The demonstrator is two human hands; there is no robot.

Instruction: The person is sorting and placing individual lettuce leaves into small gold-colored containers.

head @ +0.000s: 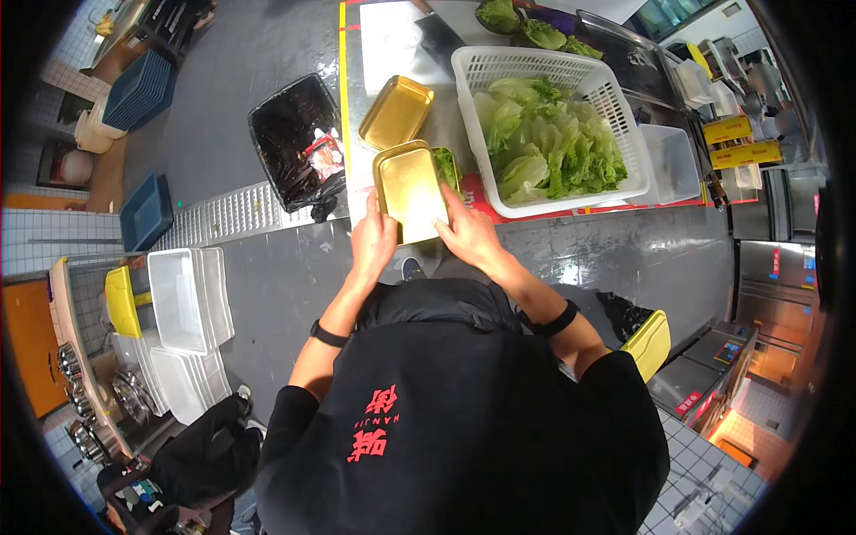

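Note:
My left hand [374,237] and my right hand [470,231] grip a shallow gold-coloured metal tray [411,190] by its two sides, at the near edge of the worktable. The bottom of this tray shows bare and shiny. Partly hidden beneath or behind it is another tray with green lettuce leaves [445,166]. A second gold tray [398,112] lies just beyond, with nothing visible in it. To the right of my hands stands a white perforated plastic basket [565,209] holding torn lettuce leaves [548,137].
On the table's far side are a white cutting board [384,50], a cleaver [441,43] and lettuce heads [498,15]. A clear plastic bin [669,164] adjoins the basket. Left of the table stands a black-lined trash bin [284,140]. A person [200,455] is at lower left, near stacked white tubs [187,301].

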